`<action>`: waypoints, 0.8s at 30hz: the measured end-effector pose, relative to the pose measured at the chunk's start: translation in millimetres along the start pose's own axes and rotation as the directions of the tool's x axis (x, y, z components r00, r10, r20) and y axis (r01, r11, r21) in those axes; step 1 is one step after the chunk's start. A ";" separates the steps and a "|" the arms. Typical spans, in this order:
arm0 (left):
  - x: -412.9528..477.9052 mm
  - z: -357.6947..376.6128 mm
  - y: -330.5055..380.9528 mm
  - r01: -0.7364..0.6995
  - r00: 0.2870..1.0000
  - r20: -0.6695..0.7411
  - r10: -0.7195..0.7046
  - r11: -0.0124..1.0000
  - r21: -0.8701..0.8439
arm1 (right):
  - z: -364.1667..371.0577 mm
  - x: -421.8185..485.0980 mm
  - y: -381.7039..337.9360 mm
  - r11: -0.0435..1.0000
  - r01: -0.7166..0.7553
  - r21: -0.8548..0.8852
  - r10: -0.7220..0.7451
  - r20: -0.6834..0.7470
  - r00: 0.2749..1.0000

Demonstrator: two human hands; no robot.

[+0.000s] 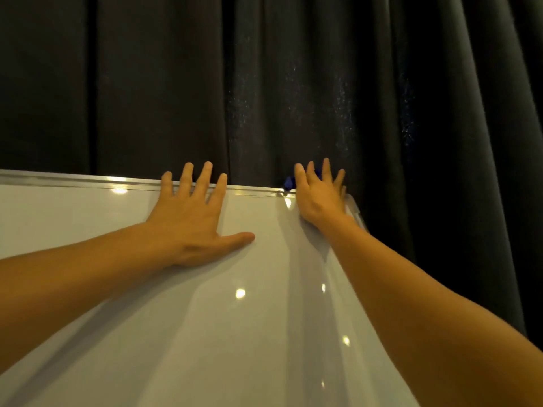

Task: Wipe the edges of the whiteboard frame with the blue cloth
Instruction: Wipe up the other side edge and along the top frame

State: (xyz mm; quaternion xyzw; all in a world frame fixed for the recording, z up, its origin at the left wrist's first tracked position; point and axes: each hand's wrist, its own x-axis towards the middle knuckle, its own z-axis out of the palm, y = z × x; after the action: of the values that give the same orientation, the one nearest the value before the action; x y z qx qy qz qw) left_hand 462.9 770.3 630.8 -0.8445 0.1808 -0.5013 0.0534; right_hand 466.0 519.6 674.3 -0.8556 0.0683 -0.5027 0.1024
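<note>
Whiteboard frame: my right hand, fingers straight, is pressing the blue cloth onto its top-right corner; my left hand is lying flat, released, across the top edge. Curtain is hanging behind.

- Whiteboard: glossy white panel with scattered light reflections.
- Frame: silver strip along the far edge, rounded corner at far right.
- Left hand: flat on the panel, straight fingers crossing the far strip.
- Right hand: fingers spread over the far-right corner.
- Blue cloth: on that corner, mostly hidden under the right hand.
</note>
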 end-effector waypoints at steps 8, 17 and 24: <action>5.0 14.6 35.5 -0.019 0.998 -0.055 0.019 1.000 -0.003 | 17.5 -20.3 -47.4 0.920 0.391 -0.021 -0.391 -0.115 0.913; 11.5 19.6 68.5 -0.046 0.998 -0.036 0.046 0.999 -0.011 | 4.6 -6.9 29.5 0.986 0.065 0.152 -0.064 -0.015 0.998; 11.8 19.3 72.8 -0.003 0.999 -0.040 0.003 1.000 0.000 | 15.7 -10.1 13.9 0.940 0.329 0.086 -0.319 -0.116 0.941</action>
State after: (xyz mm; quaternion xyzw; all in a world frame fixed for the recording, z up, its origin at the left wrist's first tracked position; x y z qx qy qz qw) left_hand 466.3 696.7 611.3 -0.8341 0.1834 -0.5178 0.0505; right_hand 474.6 510.1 654.9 -0.8222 -0.0947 -0.5581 0.0591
